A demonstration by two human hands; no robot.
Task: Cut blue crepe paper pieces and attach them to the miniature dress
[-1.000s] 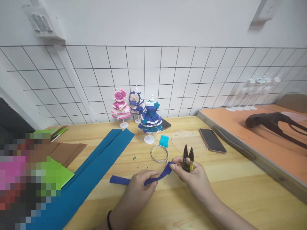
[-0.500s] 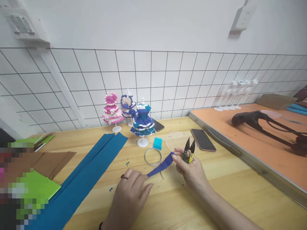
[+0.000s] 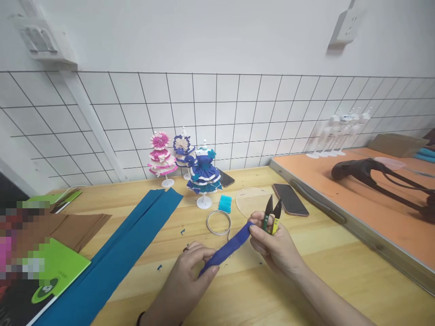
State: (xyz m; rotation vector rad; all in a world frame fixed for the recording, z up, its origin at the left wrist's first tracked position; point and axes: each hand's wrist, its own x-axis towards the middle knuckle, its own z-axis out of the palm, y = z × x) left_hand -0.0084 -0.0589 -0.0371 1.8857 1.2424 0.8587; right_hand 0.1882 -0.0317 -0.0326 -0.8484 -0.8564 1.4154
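Observation:
A short strip of dark blue crepe paper stretches on a slant between both hands, above the wooden table. Its lower end is pinched between the thumb and fingers of my left hand. My right hand grips the upper end with thumb and forefinger. Thread snips with black blades and green and yellow handles also sit in my right hand, blades pointing up. Just beyond the strip lie a roll of narrow wire or tape and a small turquoise pleated piece.
Miniature dress stands, one blue and one pink, rise at the back. Long teal paper and brown paper lie left. A phone rests on the right, beside an orange board holding a black strap-like object.
My left hand has turned and shifted toward me, its thumb now on top of the strip, which looks flatter and wider. My right hand still holds the snips and the upper end.

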